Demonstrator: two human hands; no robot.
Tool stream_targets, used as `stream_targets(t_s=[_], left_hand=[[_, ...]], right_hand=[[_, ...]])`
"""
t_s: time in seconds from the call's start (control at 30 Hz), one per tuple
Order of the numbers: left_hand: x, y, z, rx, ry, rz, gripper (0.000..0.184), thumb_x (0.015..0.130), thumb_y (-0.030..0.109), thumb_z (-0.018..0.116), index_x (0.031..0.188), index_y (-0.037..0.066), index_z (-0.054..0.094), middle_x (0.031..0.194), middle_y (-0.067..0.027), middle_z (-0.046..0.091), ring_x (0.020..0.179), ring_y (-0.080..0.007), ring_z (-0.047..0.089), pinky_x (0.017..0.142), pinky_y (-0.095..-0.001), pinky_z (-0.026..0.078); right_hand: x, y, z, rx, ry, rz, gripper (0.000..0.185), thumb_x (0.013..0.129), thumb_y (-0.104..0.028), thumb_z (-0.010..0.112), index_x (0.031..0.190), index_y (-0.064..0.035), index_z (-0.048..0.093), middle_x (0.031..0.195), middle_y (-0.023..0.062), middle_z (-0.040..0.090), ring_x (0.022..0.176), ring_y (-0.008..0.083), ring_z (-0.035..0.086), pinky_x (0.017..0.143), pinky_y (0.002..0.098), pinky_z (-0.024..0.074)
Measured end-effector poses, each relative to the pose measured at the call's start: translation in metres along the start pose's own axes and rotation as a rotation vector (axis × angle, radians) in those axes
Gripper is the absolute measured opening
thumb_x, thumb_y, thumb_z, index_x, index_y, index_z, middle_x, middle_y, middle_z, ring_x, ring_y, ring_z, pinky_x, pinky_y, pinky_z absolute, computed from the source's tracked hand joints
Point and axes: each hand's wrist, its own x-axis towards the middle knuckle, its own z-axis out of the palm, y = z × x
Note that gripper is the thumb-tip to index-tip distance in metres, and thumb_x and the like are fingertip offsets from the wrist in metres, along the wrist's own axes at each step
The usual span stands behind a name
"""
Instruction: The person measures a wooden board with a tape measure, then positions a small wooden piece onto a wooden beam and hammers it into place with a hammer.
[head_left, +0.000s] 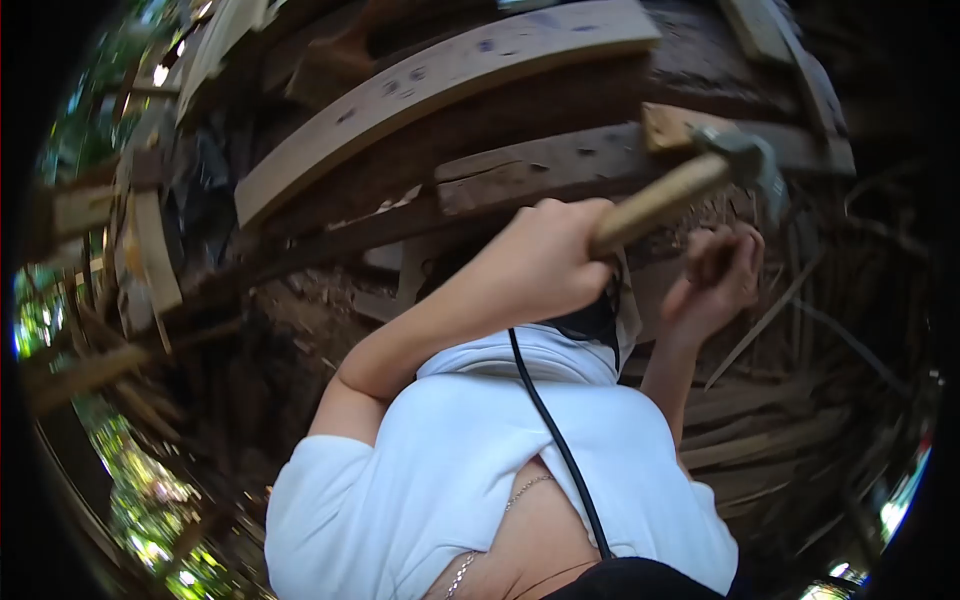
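Observation:
My left hand (560, 255) is wrapped round the wooden handle of a claw hammer (668, 203), which slants up to the right. The metal head is blurred and overlaps the end of a small wood block (668, 128) in view. Below the hammer head is my right hand (712, 280), raised with its fingers curled in. Those fingers are partly shaded and blurred, and whatever they may hold cannot be made out. Just beyond my left hand lies a weathered board (540, 170).
A long pale plank (440, 85) with dark marks crosses the upper area. Upright boards (150, 255) stand at the left, and another plank (810, 75) at the upper right. Scrap wood strips (760, 440) lie at the lower right. A black cable (550, 430) hangs over my white shirt.

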Motion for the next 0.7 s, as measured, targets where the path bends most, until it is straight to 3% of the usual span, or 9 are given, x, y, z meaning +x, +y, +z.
stream_targets(t_s=[0.03, 0.07, 0.3, 0.37, 0.4, 0.5, 0.6, 0.63, 0.7], left_hand=[[0.001, -0.003, -0.001, -0.008, -0.007, -0.005, 0.020, 0.075, 0.009, 0.058, 0.093, 0.000, 0.059, 0.069, -0.0200, 0.061, 0.063, -0.0341, 0.060, 0.060, -0.0360, 0.046], [0.001, -0.008, 0.001, 0.007, -0.012, -0.014, 0.021, 0.074, 0.008, 0.058, 0.093, -0.001, 0.058, 0.071, -0.0215, 0.061, 0.067, -0.0376, 0.061, 0.062, -0.0380, 0.047], [0.002, -0.027, 0.001, -0.097, 0.015, -0.006, 0.022, 0.067, 0.009, 0.054, 0.083, -0.006, 0.058, 0.070, -0.0251, 0.061, 0.070, -0.0395, 0.062, 0.065, -0.0427, 0.050], [0.000, -0.030, 0.001, -0.128, -0.019, 0.008, 0.021, 0.066, 0.008, 0.054, 0.080, -0.007, 0.060, 0.072, -0.0252, 0.061, 0.071, -0.0387, 0.063, 0.065, -0.0425, 0.051], [0.000, -0.032, 0.004, -0.149, 0.017, -0.006, 0.021, 0.066, 0.008, 0.054, 0.080, -0.007, 0.060, 0.072, -0.0252, 0.061, 0.071, -0.0387, 0.063, 0.065, -0.0425, 0.051], [-0.004, -0.033, 0.008, -0.124, 0.027, 0.063, 0.023, 0.065, 0.008, 0.055, 0.081, -0.007, 0.062, 0.075, -0.0247, 0.063, 0.073, -0.0381, 0.064, 0.065, -0.0419, 0.052], [-0.005, -0.035, 0.018, -0.107, 0.098, 0.095, 0.023, 0.065, 0.009, 0.057, 0.080, -0.006, 0.063, 0.074, -0.0235, 0.063, 0.074, -0.0366, 0.064, 0.066, -0.0412, 0.052], [-0.005, -0.035, 0.019, -0.113, 0.134, 0.094, 0.023, 0.065, 0.009, 0.057, 0.080, -0.006, 0.063, 0.074, -0.0235, 0.063, 0.074, -0.0366, 0.064, 0.066, -0.0412, 0.052], [-0.004, -0.037, 0.023, -0.128, 0.124, 0.092, 0.022, 0.065, 0.011, 0.058, 0.079, -0.005, 0.065, 0.075, -0.0216, 0.064, 0.075, -0.0350, 0.064, 0.066, -0.0404, 0.052]], right_hand=[[0.002, 0.003, -0.001, -0.039, 0.050, -0.018, 0.017, 0.096, -0.020, 0.042, 0.088, -0.0067, 0.050, 0.059, -0.0018, 0.040, 0.047, 0.0041, 0.029, 0.042, 0.0193, 0.0213], [0.003, 0.006, -0.001, -0.082, 0.105, -0.039, 0.018, 0.095, -0.021, 0.042, 0.088, -0.0061, 0.050, 0.059, -0.0017, 0.039, 0.047, 0.0043, 0.029, 0.042, 0.0194, 0.0214], [0.002, 0.017, 0.018, -0.271, 0.040, 0.064, 0.021, 0.092, -0.025, 0.043, 0.085, -0.0068, 0.051, 0.061, -0.0032, 0.035, 0.051, 0.0048, 0.026, 0.051, 0.0193, 0.0261], [0.001, 0.017, 0.024, -0.286, 0.102, 0.059, 0.023, 0.092, -0.027, 0.042, 0.091, -0.0055, 0.052, 0.068, -0.0014, 0.043, 0.059, 0.0071, 0.041, 0.058, 0.0207, 0.0371], [-0.001, 0.017, 0.033, -0.297, 0.062, 0.072, 0.023, 0.092, -0.027, 0.042, 0.091, -0.0055, 0.052, 0.068, -0.0014, 0.043, 0.059, 0.0071, 0.041, 0.058, 0.0207, 0.0371], [-0.011, 0.014, 0.044, -0.306, 0.126, 0.090, 0.029, 0.090, -0.030, 0.044, 0.103, -0.0045, 0.052, 0.084, 0.0043, 0.054, 0.086, 0.0171, 0.056, 0.081, 0.0335, 0.0479], [-0.007, 0.010, 0.030, -0.283, 0.118, 0.096, 0.025, 0.091, -0.030, 0.044, 0.098, -0.0067, 0.053, 0.079, 0.0014, 0.052, 0.080, 0.0140, 0.055, 0.077, 0.0313, 0.0478], [-0.001, 0.008, 0.017, -0.219, -0.042, 0.102, 0.021, 0.092, -0.028, 0.042, 0.089, -0.0096, 0.051, 0.065, -0.0035, 0.042, 0.063, 0.0084, 0.048, 0.063, 0.0272, 0.0445], [0.003, -0.001, 0.007, -0.201, -0.201, 0.090, 0.020, 0.092, -0.028, 0.041, 0.085, -0.0110, 0.049, 0.061, -0.0045, 0.035, 0.056, 0.0069, 0.040, 0.056, 0.0250, 0.0387]])
